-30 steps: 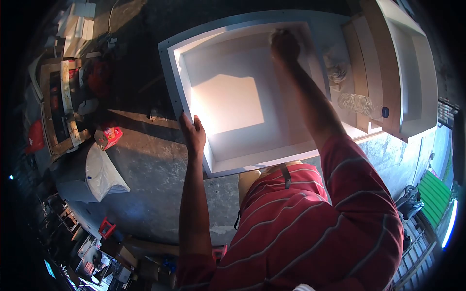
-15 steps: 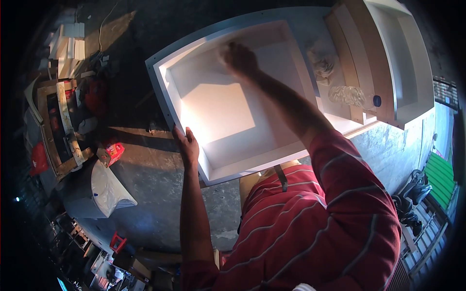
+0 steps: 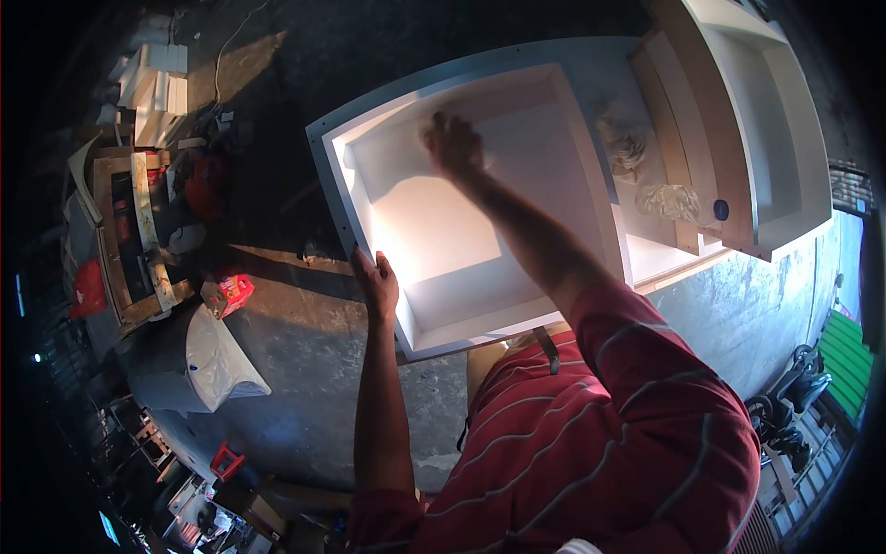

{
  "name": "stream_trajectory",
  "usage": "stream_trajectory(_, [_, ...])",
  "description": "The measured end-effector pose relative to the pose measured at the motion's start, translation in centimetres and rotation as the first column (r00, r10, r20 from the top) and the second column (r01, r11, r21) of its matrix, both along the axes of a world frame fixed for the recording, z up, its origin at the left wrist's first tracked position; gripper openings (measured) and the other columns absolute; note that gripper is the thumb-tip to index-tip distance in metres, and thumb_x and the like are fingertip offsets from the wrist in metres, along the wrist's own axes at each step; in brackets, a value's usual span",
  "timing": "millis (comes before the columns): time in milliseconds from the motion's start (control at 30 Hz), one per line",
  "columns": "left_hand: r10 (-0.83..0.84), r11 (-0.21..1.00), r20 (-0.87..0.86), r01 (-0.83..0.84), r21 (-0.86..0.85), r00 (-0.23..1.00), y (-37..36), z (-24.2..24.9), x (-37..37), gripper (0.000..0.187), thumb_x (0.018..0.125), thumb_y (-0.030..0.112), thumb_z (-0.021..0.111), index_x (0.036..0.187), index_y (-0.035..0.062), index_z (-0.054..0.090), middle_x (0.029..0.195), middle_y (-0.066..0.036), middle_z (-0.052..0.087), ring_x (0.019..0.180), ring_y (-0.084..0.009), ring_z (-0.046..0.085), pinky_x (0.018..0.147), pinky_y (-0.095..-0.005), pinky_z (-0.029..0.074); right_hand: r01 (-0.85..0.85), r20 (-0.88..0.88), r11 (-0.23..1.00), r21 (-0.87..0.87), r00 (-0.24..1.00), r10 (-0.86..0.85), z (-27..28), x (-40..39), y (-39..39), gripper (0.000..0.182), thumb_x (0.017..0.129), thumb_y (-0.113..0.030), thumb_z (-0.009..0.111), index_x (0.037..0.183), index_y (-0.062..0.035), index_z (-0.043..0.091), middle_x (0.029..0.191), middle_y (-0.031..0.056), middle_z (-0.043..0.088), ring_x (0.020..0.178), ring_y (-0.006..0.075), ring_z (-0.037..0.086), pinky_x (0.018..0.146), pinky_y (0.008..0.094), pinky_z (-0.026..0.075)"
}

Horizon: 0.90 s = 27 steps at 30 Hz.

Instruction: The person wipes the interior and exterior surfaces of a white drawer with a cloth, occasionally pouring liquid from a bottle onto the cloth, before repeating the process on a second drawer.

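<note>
A white box-like drawer [image 3: 544, 189] lies open side up in front of me, with a bright patch of sunlight across its floor. My left hand [image 3: 376, 277] grips the drawer's left wall near the lower left corner. Inside the drawer, my right hand [image 3: 453, 145] is near the far wall, its fingers curled and blurred by motion; what it holds, if anything, is too smeared to tell. To the right of the drawer lie a clear plastic bottle with a blue cap [image 3: 721, 210] and a crumpled pale bundle [image 3: 628, 152].
A second white drawer [image 3: 775, 120] stands at the right. On the floor at the left are a wooden frame [image 3: 143, 217], a red box [image 3: 228, 292], a white plastic-covered piece [image 3: 220, 360] and stacked white boards [image 3: 161, 92]. A red stool [image 3: 226, 461] stands lower left.
The whole view has shifted, so the drawer appears further right and lower. My right hand has moved slightly within the drawer, while my left hand keeps its place on the wall.
</note>
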<state>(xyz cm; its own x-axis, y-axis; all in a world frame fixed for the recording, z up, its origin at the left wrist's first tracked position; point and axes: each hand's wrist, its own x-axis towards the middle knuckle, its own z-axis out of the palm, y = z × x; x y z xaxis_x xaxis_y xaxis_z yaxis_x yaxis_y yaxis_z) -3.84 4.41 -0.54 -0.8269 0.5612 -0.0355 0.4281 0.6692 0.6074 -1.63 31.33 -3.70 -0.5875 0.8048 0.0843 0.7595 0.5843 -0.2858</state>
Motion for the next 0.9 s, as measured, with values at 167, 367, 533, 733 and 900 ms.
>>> stream_trajectory(167, [-0.006,1.0,0.056,0.006,0.013,0.998,-0.1,-0.4,-0.5,0.048,0.094,0.016,0.049,0.13,-0.0106,0.032,0.125,-0.031,0.041,0.116,-0.0451,0.042,0.099,-0.0463,0.035,-0.382,-0.096,0.861,-0.337,0.923,0.372,2.0,-2.9,-8.3,0.041,0.089,-0.034,0.054,0.127,-0.02,0.049,0.112,0.0161,0.049,0.105,0.0314,0.052,0.085,0.0421,0.047])
stream_trajectory(367, [0.035,0.984,0.133,-0.057,0.17,0.99,-0.2,-1.8,-0.9,0.054,0.091,0.023,0.051,0.131,-0.0102,0.035,0.127,-0.032,0.043,0.117,-0.0445,0.044,0.099,-0.0445,0.036,-0.778,-0.166,0.607,-0.164,0.628,0.76,0.6,8.5,-14.2,0.034,0.086,-0.035,0.058,0.117,-0.0223,0.055,0.101,0.0139,0.053,0.099,0.0308,0.056,0.083,0.0445,0.046])
stream_trajectory(533, [0.057,0.945,0.195,-0.116,0.306,0.979,-0.7,-0.7,-1.1,0.074,0.081,0.028,0.061,0.136,-0.0096,0.027,0.124,-0.032,0.045,0.115,-0.0419,0.047,0.096,-0.0442,0.04,-0.709,-0.192,0.503,-0.494,0.654,0.732,0.5,18.9,-14.6,0.025,0.086,-0.035,0.055,0.105,-0.0189,0.061,0.092,0.0111,0.055,0.084,0.0259,0.059,0.073,0.0415,0.052])
stream_trajectory(733, [0.077,0.991,0.459,-0.12,0.065,0.885,-1.3,-4.3,-1.9,0.044,0.064,0.014,0.057,0.101,-0.0093,0.054,0.1,-0.029,0.059,0.089,-0.0423,0.059,0.077,-0.0445,0.05,-0.922,-0.154,0.31,-0.233,0.35,0.924,11.5,19.3,-16.0,0.026,0.087,-0.038,0.054,0.097,-0.0169,0.065,0.085,0.0067,0.06,0.089,0.0257,0.06,0.07,0.0416,0.054])
stream_trajectory(900, [-0.013,0.967,0.515,-0.12,0.223,0.857,-1.1,-3.0,-1.9,0.052,0.064,0.014,0.055,0.111,-0.0083,0.05,0.104,-0.025,0.057,0.093,-0.0329,0.058,0.077,-0.0383,0.048,-0.852,0.191,0.478,-0.215,0.443,0.876,8.9,17.6,-20.4,0.03,0.084,-0.032,0.057,0.101,-0.0083,0.063,0.093,0.0101,0.058,0.09,0.0252,0.061,0.072,0.0384,0.054])
